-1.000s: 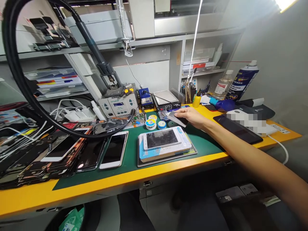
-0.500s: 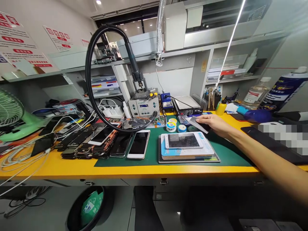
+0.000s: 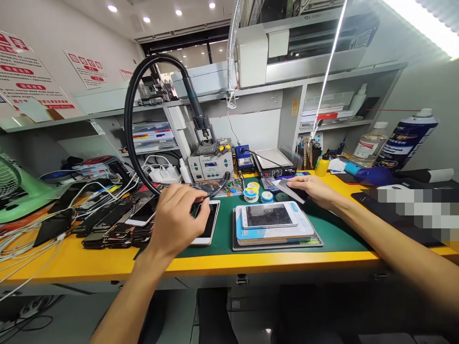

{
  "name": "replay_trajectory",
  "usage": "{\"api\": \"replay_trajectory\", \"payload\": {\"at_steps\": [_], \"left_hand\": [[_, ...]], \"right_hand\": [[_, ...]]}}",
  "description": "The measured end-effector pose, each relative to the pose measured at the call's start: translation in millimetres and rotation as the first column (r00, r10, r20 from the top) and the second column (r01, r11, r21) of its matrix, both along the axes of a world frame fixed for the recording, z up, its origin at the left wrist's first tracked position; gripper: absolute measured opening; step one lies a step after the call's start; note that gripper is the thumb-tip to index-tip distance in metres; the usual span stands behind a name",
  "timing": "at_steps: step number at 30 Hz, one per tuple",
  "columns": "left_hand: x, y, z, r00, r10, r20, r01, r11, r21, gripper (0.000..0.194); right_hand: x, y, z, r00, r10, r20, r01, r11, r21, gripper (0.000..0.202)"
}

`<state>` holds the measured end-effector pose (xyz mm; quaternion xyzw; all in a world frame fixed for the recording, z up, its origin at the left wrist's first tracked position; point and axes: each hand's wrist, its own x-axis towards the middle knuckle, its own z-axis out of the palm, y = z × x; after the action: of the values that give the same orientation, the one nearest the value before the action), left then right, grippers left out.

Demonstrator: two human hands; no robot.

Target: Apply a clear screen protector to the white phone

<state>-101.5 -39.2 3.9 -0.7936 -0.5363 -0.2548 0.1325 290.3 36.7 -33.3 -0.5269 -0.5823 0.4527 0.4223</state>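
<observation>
My right hand (image 3: 311,189) pinches a thin grey sheet (image 3: 292,192) at the back right of the green mat. Just in front of the sheet lies a white-framed phone (image 3: 269,215), screen up, on a blue-and-white box (image 3: 306,228). My left hand (image 3: 179,215) hovers over the phones at left, thumb and bent index finger apart with nothing visible between them. Below its fingertips is a white phone (image 3: 213,223), partly covered by the hand. The black hose (image 3: 129,124) passes behind the left fingers; whether they touch it I cannot tell.
A soldering station (image 3: 211,166) stands at the back, with solder spools (image 3: 251,194) before it. Stacked phone parts (image 3: 103,229) and white cables (image 3: 32,239) crowd the left. A yellow bottle (image 3: 322,166) and spray can (image 3: 409,139) stand at right.
My left hand has come into view from below and is over the phones at left. The right hand still holds the grey sheet in nearly the same place. The view has tilted slightly.
</observation>
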Motion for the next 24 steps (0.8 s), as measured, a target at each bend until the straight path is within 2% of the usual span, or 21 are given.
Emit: {"api": "replay_trajectory", "payload": {"at_steps": [4,6,8,9,11,14,16,18,21,23,24], "left_hand": [[18,40,-17.7,0.997,-0.037,-0.063,0.036,0.999,-0.019,0.028],[24,58,-25.5,0.997,-0.057,-0.047,0.056,0.998,-0.032,0.017],[24,68,-25.3,0.998,-0.064,0.009,0.064,0.997,-0.035,0.017],[23,71,-20.6,0.997,-0.057,0.052,0.059,0.998,-0.031,0.018],[17,74,-0.9,0.986,-0.025,0.168,0.029,0.999,-0.025,0.019],[10,75,45.3,0.926,0.028,0.375,0.003,0.997,-0.083,0.025],[11,73,74.7,0.88,0.017,0.475,0.097,0.972,-0.215,0.028],[21,69,94.2,0.85,0.006,0.528,0.215,0.909,-0.356,0.029],[50,61,101.7,0.818,-0.008,0.575,0.358,0.789,-0.499,0.028],[76,59,96.9,0.778,-0.059,0.625,0.519,0.622,-0.587,0.03],[89,60,93.1,0.778,-0.09,0.621,0.556,0.558,-0.616,0.031]], "right_hand": [[1,0,0.5,1.0,0.007,-0.014,-0.007,1.0,0.019,0.024],[1,-1,2.0,1.0,0.012,-0.028,-0.011,0.999,0.03,0.024],[1,-2,3.8,0.999,0.017,-0.043,-0.015,0.999,0.033,0.026],[1,-2,4.8,0.998,0.02,-0.051,-0.018,0.999,0.033,0.027],[2,-2,6.5,0.997,0.026,-0.066,-0.024,0.999,0.03,0.029],[5,-2,8.2,0.996,0.013,-0.092,-0.01,0.999,0.035,0.029],[6,-2,8.8,0.993,-0.009,-0.116,0.012,1.0,0.029,0.029],[6,-2,9.2,0.99,-0.026,-0.139,0.028,1.0,0.012,0.03],[5,-3,9.8,0.985,-0.045,-0.168,0.045,0.999,-0.006,0.029],[5,-4,10.2,0.98,-0.064,-0.189,0.059,0.998,-0.031,0.026],[4,-4,10.3,0.977,-0.075,-0.197,0.067,0.997,-0.046,0.025]]}}
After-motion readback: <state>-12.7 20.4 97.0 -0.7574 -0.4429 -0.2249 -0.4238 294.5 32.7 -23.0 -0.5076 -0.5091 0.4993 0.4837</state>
